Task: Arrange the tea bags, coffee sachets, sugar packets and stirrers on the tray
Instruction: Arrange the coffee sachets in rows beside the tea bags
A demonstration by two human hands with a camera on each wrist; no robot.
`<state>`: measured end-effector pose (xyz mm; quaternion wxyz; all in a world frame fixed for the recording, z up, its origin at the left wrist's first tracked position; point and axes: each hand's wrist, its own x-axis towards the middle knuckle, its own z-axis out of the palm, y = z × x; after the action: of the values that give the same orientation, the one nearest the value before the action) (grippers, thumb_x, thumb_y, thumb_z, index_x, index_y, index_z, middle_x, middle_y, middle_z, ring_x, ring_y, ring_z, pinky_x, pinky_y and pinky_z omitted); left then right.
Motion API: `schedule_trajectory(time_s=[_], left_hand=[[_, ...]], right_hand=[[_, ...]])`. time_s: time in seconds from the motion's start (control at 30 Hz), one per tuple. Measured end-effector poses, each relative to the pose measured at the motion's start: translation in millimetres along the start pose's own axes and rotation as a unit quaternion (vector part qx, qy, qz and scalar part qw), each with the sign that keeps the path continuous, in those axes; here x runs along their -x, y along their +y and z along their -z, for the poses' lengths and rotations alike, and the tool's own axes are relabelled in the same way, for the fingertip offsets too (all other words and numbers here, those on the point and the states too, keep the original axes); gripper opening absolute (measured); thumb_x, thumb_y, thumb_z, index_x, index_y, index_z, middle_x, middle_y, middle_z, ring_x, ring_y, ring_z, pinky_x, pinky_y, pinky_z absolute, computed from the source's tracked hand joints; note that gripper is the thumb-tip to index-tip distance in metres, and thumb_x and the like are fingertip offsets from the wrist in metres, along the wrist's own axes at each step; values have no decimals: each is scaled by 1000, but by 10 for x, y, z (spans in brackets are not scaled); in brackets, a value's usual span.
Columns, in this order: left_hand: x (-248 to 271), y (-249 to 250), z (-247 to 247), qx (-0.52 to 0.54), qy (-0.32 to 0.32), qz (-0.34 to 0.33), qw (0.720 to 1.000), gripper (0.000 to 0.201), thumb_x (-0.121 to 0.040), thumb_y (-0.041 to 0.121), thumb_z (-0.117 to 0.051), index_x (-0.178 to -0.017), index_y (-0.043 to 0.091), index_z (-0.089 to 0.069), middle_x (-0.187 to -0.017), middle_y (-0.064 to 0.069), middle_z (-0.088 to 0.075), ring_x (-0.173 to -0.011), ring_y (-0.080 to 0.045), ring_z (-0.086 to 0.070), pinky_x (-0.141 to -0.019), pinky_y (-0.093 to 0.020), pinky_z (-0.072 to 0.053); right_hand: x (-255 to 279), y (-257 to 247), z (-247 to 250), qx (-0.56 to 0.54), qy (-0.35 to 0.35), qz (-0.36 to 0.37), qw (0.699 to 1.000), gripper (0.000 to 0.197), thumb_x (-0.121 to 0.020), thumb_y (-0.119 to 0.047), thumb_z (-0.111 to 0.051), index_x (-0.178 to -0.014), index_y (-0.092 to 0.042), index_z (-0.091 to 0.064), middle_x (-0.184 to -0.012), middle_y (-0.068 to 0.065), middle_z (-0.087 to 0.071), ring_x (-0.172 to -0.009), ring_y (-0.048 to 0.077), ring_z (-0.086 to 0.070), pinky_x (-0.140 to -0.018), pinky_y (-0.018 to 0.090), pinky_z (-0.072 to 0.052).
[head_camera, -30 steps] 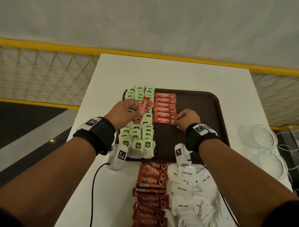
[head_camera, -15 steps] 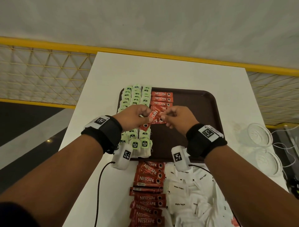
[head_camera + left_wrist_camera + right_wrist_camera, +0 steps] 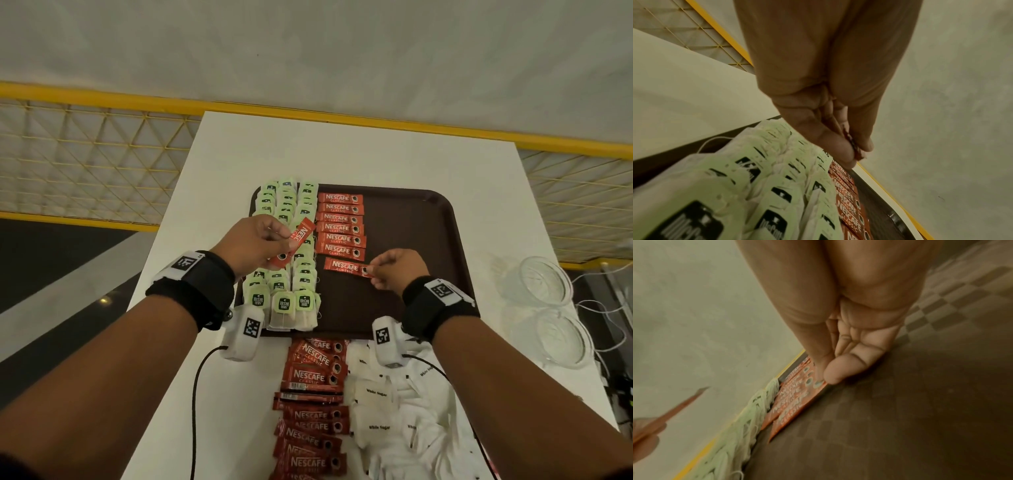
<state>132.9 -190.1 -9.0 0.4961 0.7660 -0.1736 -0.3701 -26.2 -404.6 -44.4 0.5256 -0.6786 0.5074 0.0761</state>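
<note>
Nearest, behind both wrists on the white desk point(image 3: 219, 394): loose red foil coffee sachets point(image 3: 310, 425) and white paper sugar packets point(image 3: 376, 411). Right hand point(image 3: 399, 270) pinching a flat red sachet point(image 3: 344, 266) by its end, low over the brown plastic tray point(image 3: 411, 240). Left hand point(image 3: 253, 245) pinching another red sachet point(image 3: 296, 240) above green-tagged tea bags point(image 3: 291, 301). Probably light, slippery, bendy; best gripped at an end seal.

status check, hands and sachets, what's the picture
Left hand pinches a spare coffee sachet above the tea bags. Right hand pinches another sachet low over the tray, below the laid column. Nothing blocking.
</note>
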Motion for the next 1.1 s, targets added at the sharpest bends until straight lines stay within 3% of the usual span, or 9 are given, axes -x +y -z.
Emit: schedule_trajectory(time_s=[0.1,0.23,0.37,0.5,0.6,0.7,0.83,0.93,1.1], left_hand=[[14,-12,15,-17,-4,-3,1000,18,-90,19,-70,-103,10,-62,-92,-6,-72,-78,-17,-72,-57,-25,-55],[14,-9,47,-20,-2,-4,1000,16,-92,20,-68,-103,10,-63,-93,-6,-72,-80,-18,-72,-56,-23,-54],[22,-7,50,-18,-4,-5,1000,15,-92,20,-68,-103,10,-64,-92,-5,-72,-81,-18,-72,-57,-25,-54],[18,14,-18,-28,-12,-3,1000,15,-92,20,-68,-104,11,-65,-95,-6,-73,-83,-18,-72,-59,-26,-57],[10,30,-132,-54,-29,-14,998,15,-92,19,-68,-104,11,-67,-94,-3,-72,-79,-14,-69,-60,-26,-58],[9,66,-254,-74,-41,-32,996,14,-90,19,-70,-102,13,-69,-95,-2,-70,-76,-12,-66,-58,-25,-57],[18,94,-327,-77,-44,-50,995,18,-91,23,-69,-106,13,-69,-101,-2,-69,-83,-13,-66,-62,-27,-60],[35,56,-272,-115,-21,-61,991,21,-95,30,-62,-110,15,-66,-107,0,-66,-94,-13,-65,-66,-25,-60],[121,-109,-86,-138,4,-46,989,18,-98,34,-56,-104,19,-64,-103,4,-67,-93,-12,-67,-68,-24,-56]], right_hand=[[-93,-67,-76,30,38,-5,999,13,-85,-15,-73,-88,-15,-61,-85,5,-68,-71,14,-66,-74,29,-59],[-145,-149,-101,82,52,-1,995,18,-82,-20,-76,-89,-16,-60,-83,3,-68,-67,14,-65,-72,29,-58],[-163,-155,-76,130,54,11,990,22,-81,-26,-77,-90,-16,-60,-85,3,-69,-76,17,-68,-81,36,-58],[-74,-135,-61,160,109,109,975,23,-83,-39,-73,-84,-20,-60,-93,1,-67,-87,19,-65,-83,40,-55],[168,-246,-82,82,-1,193,978,22,-90,-45,-62,-90,-23,-63,-92,-2,-66,-77,10,-63,-70,28,-54],[314,-327,-116,16,-113,207,972,17,-90,-29,-67,-102,-16,-65,-89,2,-68,-69,8,-63,-63,22,-53],[317,-251,-56,-92,-119,139,979,22,-88,-10,-68,-107,-1,-64,-84,9,-66,-67,11,-62,-66,23,-55],[292,-61,61,-156,-104,62,980,23,-89,-10,-66,-110,-1,-63,-88,10,-67,-70,12,-63,-69,24,-56],[239,194,79,-170,-61,-26,983,22,-89,-9,-66,-109,-4,-63,-89,11,-68,-74,15,-64,-69,26,-55]])
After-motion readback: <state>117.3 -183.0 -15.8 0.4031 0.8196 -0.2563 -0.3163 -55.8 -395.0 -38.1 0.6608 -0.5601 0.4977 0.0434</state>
